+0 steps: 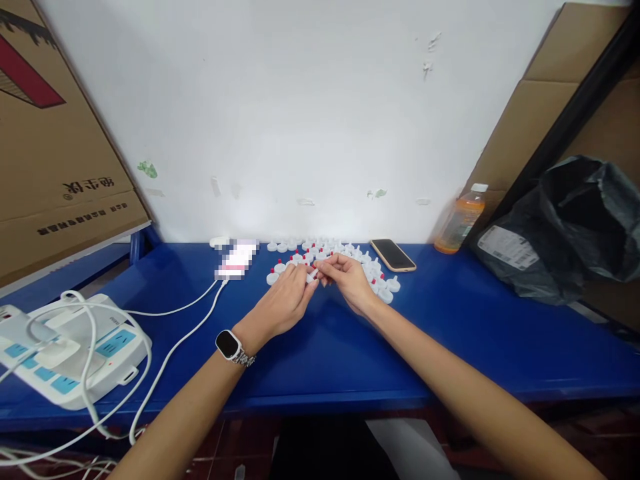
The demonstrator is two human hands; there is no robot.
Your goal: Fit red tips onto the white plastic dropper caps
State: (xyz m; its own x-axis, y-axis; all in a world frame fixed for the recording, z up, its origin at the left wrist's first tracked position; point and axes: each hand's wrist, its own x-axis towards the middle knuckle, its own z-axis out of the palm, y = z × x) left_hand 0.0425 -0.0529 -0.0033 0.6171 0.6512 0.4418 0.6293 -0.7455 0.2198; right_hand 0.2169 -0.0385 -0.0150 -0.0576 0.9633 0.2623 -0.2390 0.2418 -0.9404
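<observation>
Several small white round caps with red tips point(387, 287) lie in a cluster on the blue table point(450, 347), near the wall. My left hand point(287, 300), with a watch on its wrist, and my right hand point(350, 280) meet over the near edge of the cluster. Together their fingertips pinch one small white piece with a red tip point(313, 273). The pieces under my hands are hidden.
A dark phone point(393, 255) lies behind the caps, and an orange drink bottle point(460, 220) stands to its right. A black plastic bag point(565, 227) sits far right. A white power strip point(65, 347) with white cables point(170, 350) lies at the left, beside a cardboard box point(50, 147).
</observation>
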